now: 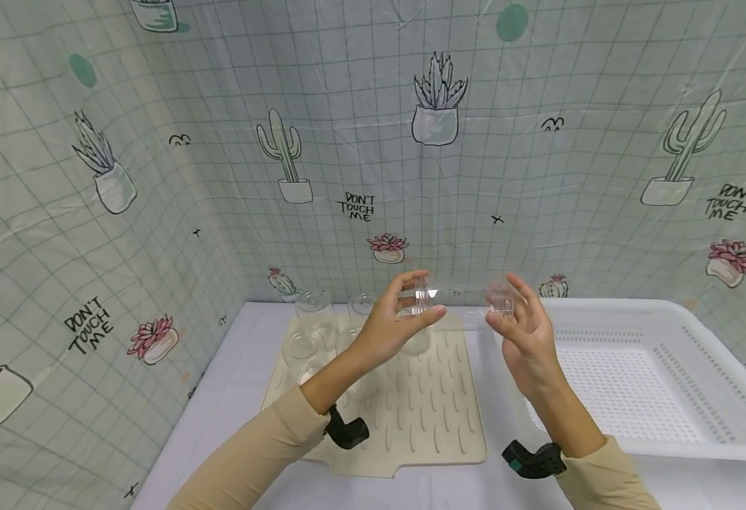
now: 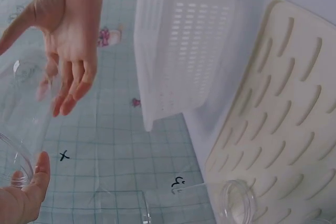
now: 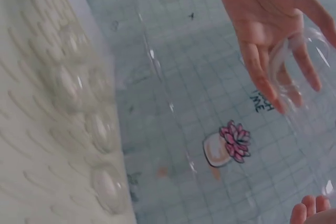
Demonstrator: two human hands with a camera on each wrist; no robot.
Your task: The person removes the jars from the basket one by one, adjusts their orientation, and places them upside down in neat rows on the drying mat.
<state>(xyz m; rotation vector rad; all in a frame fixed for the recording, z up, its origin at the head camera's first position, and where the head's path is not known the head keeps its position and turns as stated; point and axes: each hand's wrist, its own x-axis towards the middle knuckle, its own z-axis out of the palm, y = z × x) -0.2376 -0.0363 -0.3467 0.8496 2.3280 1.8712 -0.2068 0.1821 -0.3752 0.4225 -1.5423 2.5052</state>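
Both hands hold a clear, see-through jar sideways in the air, above the far edge of a cream ridged drying mat. The left hand grips its left end, with the thumb below and the fingers over the far side. At the other end, the right hand holds the jar between thumb and fingers. In the left wrist view, a ringed rim shows on the jar beside the left fingertips. The right wrist view has the left hand around one jar end.
Several more clear jars stand on the mat's far left part, partly behind the left hand. A white perforated basket sits right of the mat on a white-covered table. A printed grid curtain hangs behind and left.
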